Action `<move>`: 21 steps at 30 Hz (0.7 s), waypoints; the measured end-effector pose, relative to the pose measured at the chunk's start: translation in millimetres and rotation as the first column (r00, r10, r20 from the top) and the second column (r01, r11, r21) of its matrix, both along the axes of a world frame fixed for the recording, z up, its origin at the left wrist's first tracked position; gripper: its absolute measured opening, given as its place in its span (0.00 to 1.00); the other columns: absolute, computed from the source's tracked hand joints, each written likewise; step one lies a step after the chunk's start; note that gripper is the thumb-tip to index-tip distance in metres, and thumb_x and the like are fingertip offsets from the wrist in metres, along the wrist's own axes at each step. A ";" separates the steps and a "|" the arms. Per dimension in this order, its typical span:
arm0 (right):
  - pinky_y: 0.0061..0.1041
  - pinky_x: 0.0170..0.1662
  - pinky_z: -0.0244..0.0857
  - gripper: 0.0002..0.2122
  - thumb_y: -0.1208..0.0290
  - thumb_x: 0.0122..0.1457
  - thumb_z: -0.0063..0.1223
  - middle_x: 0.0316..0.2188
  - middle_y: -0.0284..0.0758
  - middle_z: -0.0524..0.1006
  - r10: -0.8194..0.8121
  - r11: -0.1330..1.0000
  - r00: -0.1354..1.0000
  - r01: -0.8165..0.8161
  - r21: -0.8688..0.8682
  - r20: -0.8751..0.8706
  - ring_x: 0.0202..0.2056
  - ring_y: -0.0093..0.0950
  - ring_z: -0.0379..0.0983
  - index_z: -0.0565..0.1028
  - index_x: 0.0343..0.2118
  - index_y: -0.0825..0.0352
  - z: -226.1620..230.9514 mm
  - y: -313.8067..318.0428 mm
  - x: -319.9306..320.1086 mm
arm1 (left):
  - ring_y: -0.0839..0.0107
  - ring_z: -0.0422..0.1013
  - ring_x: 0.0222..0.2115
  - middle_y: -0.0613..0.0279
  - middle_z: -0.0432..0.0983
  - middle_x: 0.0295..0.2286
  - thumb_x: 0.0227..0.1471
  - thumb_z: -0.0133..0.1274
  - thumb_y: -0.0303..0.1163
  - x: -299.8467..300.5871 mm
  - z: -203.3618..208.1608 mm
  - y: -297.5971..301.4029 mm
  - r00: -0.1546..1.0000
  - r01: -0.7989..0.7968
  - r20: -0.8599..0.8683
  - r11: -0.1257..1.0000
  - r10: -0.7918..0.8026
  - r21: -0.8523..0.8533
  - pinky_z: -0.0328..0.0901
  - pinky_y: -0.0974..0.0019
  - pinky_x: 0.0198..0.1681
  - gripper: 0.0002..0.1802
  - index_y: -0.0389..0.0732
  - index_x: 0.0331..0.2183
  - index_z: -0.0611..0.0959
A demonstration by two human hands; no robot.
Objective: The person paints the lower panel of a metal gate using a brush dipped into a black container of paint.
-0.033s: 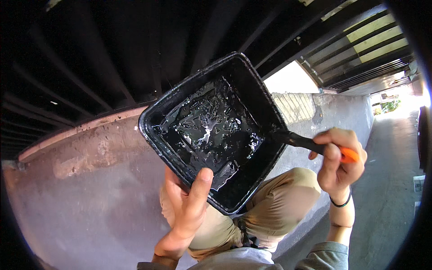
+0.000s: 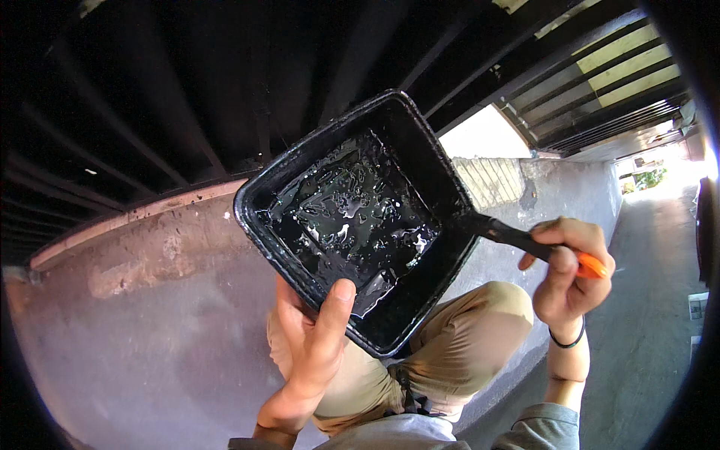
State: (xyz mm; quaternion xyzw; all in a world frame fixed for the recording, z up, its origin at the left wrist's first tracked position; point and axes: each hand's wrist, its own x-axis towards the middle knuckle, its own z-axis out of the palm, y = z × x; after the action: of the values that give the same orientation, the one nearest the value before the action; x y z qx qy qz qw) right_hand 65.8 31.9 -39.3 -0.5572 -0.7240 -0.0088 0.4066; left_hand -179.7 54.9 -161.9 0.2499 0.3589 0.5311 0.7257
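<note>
My left hand (image 2: 313,341) grips the near left rim of a square black tub (image 2: 442,277), its thumb lying over the edge and its fingers underneath. Glossy black paint (image 2: 349,206) covers the tub's bottom, wet and streaked with bright reflections. In my right hand (image 2: 574,281) is a paintbrush (image 2: 511,235) with a black handle and an orange end, pinched between thumb and fingers. Its dark head lies at the tub's right corner, just inside the rim; the bristles are hard to make out against the black.
Black metal slats (image 2: 187,90) stand right beyond the tub, above a low pinkish ledge (image 2: 142,217). Grey concrete (image 2: 172,337) stretches below and around me. My bent knees in tan trousers (image 2: 472,330) are under the tub. A bright passage (image 2: 652,217) runs along the right.
My right hand and the paintbrush have shifted slightly right and down. My left hand and the tub are nearly where they were.
</note>
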 end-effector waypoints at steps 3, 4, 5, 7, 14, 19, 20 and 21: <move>0.21 0.25 0.70 0.17 0.65 0.74 0.47 0.35 0.46 0.78 0.033 0.986 0.999 -0.026 -0.166 0.041 0.21 0.27 0.77 0.74 0.40 0.79 8.2 -7.2 -3.1 | 0.64 0.76 0.51 0.54 0.75 0.52 0.65 0.55 0.33 2.7 -5.0 1.5 0.998 -0.044 -0.033 0.999 0.045 0.009 0.75 0.58 0.54 0.26 0.37 0.60 0.70; 0.21 0.25 0.70 0.17 0.65 0.74 0.47 0.35 0.46 0.77 0.049 0.976 0.998 -0.037 -0.213 0.051 0.21 0.27 0.77 0.74 0.40 0.79 3.0 -9.4 1.0 | 0.64 0.76 0.51 0.54 0.75 0.52 0.65 0.55 0.33 3.3 -4.8 1.1 0.998 -0.059 -0.012 0.998 0.059 0.002 0.75 0.58 0.54 0.26 0.37 0.60 0.70; 0.20 0.26 0.72 0.11 0.70 0.71 0.53 0.34 0.43 0.82 0.005 0.997 1.000 -0.007 -0.077 -0.021 0.22 0.24 0.79 0.78 0.40 0.76 -5.5 -13.2 3.5 | 0.64 0.77 0.50 0.54 0.76 0.52 0.65 0.55 0.33 5.5 -4.0 1.1 0.997 -0.074 0.009 0.997 0.074 -0.005 0.75 0.58 0.53 0.26 0.37 0.60 0.70; 0.20 0.26 0.72 0.10 0.71 0.70 0.54 0.33 0.43 0.82 -0.061 0.991 0.993 0.049 -0.123 -0.102 0.22 0.24 0.79 0.78 0.39 0.76 1.2 -17.8 0.7 | 0.64 0.77 0.50 0.54 0.76 0.52 0.65 0.54 0.33 8.5 -2.5 1.1 0.995 -0.089 0.036 0.996 0.089 -0.005 0.75 0.58 0.53 0.26 0.37 0.61 0.70; 0.25 0.28 0.71 0.07 0.75 0.58 0.67 0.30 0.36 0.84 0.009 0.999 0.943 0.003 -0.035 0.332 0.22 0.28 0.78 0.80 0.37 0.68 6.8 -24.2 -7.2 | 0.75 0.72 0.50 0.58 0.74 0.54 0.63 0.57 0.27 4.7 0.4 -6.2 0.994 -0.033 0.102 0.999 0.036 -0.023 0.67 0.68 0.55 0.31 0.36 0.64 0.66; 0.25 0.26 0.65 0.10 0.74 0.51 0.71 0.29 0.31 0.83 -0.005 1.000 0.925 0.002 0.009 0.381 0.21 0.28 0.76 0.81 0.36 0.64 6.4 -31.4 -11.0 | 0.74 0.72 0.51 0.57 0.75 0.53 0.64 0.57 0.29 12.3 6.1 -12.3 0.996 -0.078 0.045 0.997 0.078 0.001 0.66 0.68 0.55 0.32 0.35 0.65 0.66; 0.24 0.25 0.65 0.11 0.73 0.51 0.71 0.28 0.30 0.83 -0.006 1.000 0.915 0.006 0.001 0.402 0.21 0.27 0.75 0.81 0.36 0.63 7.2 -31.9 -7.4 | 0.73 0.72 0.51 0.57 0.75 0.53 0.64 0.57 0.30 15.6 7.4 -14.2 0.994 -0.096 0.044 0.995 0.095 0.006 0.66 0.67 0.56 0.32 0.35 0.65 0.66; 0.24 0.25 0.64 0.11 0.72 0.51 0.71 0.28 0.29 0.83 -0.010 1.000 0.910 0.002 0.020 0.414 0.21 0.26 0.75 0.81 0.36 0.63 8.9 -29.2 -3.5 | 0.73 0.72 0.51 0.57 0.75 0.53 0.64 0.57 0.30 17.8 7.7 -15.5 0.993 -0.112 0.040 0.994 0.111 0.018 0.66 0.67 0.56 0.32 0.35 0.65 0.66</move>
State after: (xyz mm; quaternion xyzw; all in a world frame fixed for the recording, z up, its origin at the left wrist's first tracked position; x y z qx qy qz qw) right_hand 62.3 2.7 -30.4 -0.5408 -0.7919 -0.1349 0.2494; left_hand -161.9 39.4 -154.2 0.2266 0.3526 0.5793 0.6991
